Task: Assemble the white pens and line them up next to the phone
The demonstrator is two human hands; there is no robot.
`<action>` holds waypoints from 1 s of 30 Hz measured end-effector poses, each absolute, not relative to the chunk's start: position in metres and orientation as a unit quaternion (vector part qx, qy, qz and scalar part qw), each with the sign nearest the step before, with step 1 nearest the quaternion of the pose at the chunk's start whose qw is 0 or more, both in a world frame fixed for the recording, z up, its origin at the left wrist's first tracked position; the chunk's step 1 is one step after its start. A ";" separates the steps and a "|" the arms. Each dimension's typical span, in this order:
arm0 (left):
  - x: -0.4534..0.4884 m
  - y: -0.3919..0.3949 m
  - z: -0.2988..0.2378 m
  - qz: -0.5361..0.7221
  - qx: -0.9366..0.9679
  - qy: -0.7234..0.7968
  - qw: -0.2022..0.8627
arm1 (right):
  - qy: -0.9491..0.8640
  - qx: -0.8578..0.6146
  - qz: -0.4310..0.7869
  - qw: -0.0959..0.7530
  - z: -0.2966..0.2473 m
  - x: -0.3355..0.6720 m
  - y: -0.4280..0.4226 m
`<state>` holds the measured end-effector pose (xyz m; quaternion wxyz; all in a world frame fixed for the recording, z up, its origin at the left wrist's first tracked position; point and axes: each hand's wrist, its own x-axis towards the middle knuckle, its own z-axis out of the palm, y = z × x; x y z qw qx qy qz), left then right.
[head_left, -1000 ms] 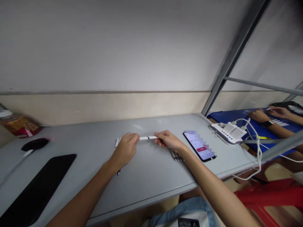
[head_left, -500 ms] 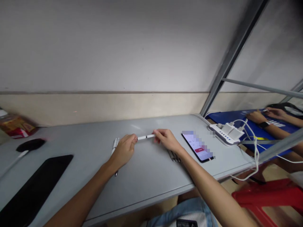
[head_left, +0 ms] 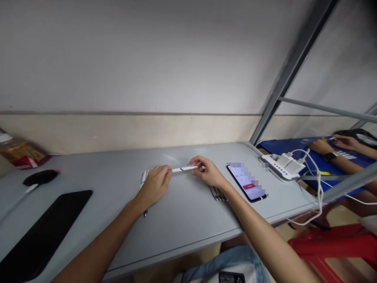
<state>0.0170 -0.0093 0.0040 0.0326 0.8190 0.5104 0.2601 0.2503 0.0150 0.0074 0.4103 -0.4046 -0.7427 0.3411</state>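
A white pen [head_left: 184, 169] is held level just above the grey table [head_left: 182, 220] between both hands. My left hand [head_left: 154, 186] pinches its left end, fingers closed. My right hand [head_left: 208, 173] grips its right end, fingers closed round the cap part. Two more white pens [head_left: 144, 177] lie on the table behind my left hand. Several grey pen parts [head_left: 217, 193] lie beneath my right wrist.
A lit phone [head_left: 246, 182] lies right of my right hand. A white power strip [head_left: 279, 166] with chargers and cables sits at the table's right end. A black pad [head_left: 41, 232], a black mouse [head_left: 40, 177] and a snack bag [head_left: 22, 155] are at left. Another person's hands [head_left: 330, 144] rest on a blue table; a red stool [head_left: 335, 245] stands below.
Both hands have stayed on the pen. The right hand has shifted a little rightward along it, and the pen's dark-banded middle section now shows more between the hands.
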 end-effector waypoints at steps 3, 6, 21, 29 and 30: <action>0.018 -0.009 0.003 0.256 0.819 0.514 0.021 | -0.752 -0.432 0.331 0.372 0.008 0.251 0.015; 0.017 -0.008 0.001 0.250 0.818 0.518 0.009 | -0.764 -0.419 0.310 0.382 0.009 0.251 0.014; 0.018 -0.009 0.000 0.209 0.834 0.510 0.002 | -0.793 -0.412 0.214 0.395 0.011 0.248 0.011; 0.016 -0.008 0.001 0.216 0.825 0.521 0.042 | -0.817 -0.402 0.124 0.395 0.007 0.252 0.015; 0.017 -0.008 0.002 0.223 0.823 0.521 0.047 | -0.816 -0.407 0.120 0.392 0.007 0.253 0.016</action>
